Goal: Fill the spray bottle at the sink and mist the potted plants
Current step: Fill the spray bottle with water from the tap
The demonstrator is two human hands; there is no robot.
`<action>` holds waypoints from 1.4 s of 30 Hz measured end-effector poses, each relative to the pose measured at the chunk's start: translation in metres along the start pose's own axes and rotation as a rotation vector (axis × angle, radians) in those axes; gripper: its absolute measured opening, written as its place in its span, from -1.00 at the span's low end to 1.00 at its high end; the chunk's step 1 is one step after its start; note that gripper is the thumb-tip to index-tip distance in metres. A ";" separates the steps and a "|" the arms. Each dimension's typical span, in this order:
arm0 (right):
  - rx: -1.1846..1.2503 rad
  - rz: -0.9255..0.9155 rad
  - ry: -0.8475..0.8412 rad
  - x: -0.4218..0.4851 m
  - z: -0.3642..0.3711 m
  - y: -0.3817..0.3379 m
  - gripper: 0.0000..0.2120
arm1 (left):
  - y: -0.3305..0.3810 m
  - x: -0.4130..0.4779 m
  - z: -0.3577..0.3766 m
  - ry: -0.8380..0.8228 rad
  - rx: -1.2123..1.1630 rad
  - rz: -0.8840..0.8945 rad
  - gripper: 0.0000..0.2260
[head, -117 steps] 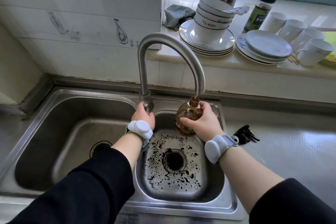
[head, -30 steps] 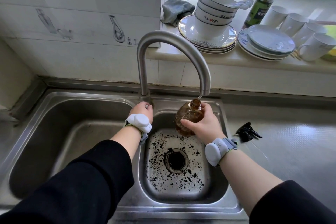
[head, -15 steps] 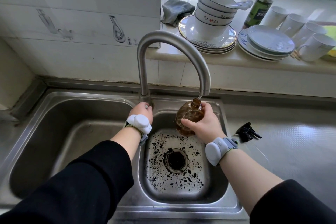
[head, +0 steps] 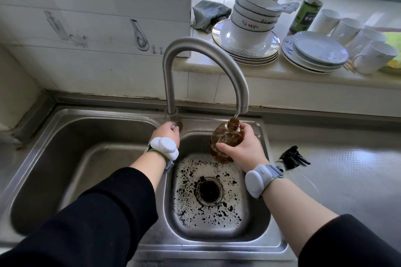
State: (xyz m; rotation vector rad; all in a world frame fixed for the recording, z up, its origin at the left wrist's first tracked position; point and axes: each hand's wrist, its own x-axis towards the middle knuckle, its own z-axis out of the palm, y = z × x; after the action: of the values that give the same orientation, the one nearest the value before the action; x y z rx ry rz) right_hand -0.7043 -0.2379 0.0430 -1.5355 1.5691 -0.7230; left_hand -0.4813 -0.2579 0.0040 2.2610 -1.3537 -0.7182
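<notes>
Your left sleeve (head: 91,223) and right sleeve (head: 351,243) are black, and behind your left hand (head: 168,132) and right hand (head: 243,147) sit rounded whitish wrist pods (head: 163,146) on grey, green-edged straps (head: 273,170).

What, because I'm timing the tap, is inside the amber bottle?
A thin water stream from the faucet runs into the open neck of the amber bottle. The right hand and tinted wall hide the level.

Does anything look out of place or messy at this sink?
Black flecks litter the right basin floor around the drain, like dirt or flaked coating. The spray head lies detached on the counter, normal while the bottle fills.
</notes>
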 end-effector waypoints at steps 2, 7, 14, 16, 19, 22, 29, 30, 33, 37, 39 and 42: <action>-0.019 0.005 0.002 -0.002 -0.002 0.003 -0.29 | -0.001 0.000 0.000 0.007 -0.001 0.014 -0.72; -0.055 0.033 0.007 -0.009 -0.007 0.017 -0.25 | -0.002 0.000 -0.001 0.031 0.004 0.032 -0.72; -0.004 0.063 0.010 -0.022 -0.012 0.033 -0.28 | -0.007 -0.002 0.001 0.064 0.047 0.046 -0.73; -0.003 0.065 0.002 -0.024 -0.013 0.036 -0.28 | -0.011 -0.007 0.005 0.069 0.058 0.049 -0.73; -0.001 0.049 -0.008 -0.030 -0.017 0.040 -0.29 | -0.011 -0.013 0.005 0.064 0.049 0.037 -0.72; 0.017 0.035 -0.018 -0.030 -0.020 0.044 -0.30 | -0.005 -0.021 0.002 0.108 0.013 0.028 -0.71; -0.007 0.016 -0.040 -0.040 -0.036 0.053 -0.24 | 0.023 -0.114 0.047 0.025 -0.210 0.149 -0.86; -0.015 0.012 -0.046 -0.042 -0.039 0.055 -0.25 | 0.031 -0.126 0.054 -0.074 -0.216 0.205 -0.79; -0.012 -0.007 -0.058 -0.046 -0.045 0.056 -0.32 | 0.051 -0.151 0.069 -0.337 -0.236 0.314 -0.43; -0.004 -0.019 -0.099 -0.057 -0.060 0.062 -0.36 | 0.077 -0.167 0.085 -0.342 -0.350 0.247 -0.20; -0.007 -0.011 -0.153 -0.060 -0.071 0.065 -0.37 | 0.088 -0.172 0.095 -0.336 -0.462 0.197 -0.25; 0.066 0.013 -0.262 -0.057 -0.097 0.072 -0.52 | 0.100 -0.179 0.110 -0.291 -0.479 0.196 -0.32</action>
State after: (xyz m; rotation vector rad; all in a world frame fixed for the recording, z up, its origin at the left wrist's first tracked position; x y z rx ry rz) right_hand -0.8281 -0.1875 0.0403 -1.5037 1.3463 -0.5361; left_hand -0.6880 -0.1518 0.0150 1.6729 -1.3278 -1.1892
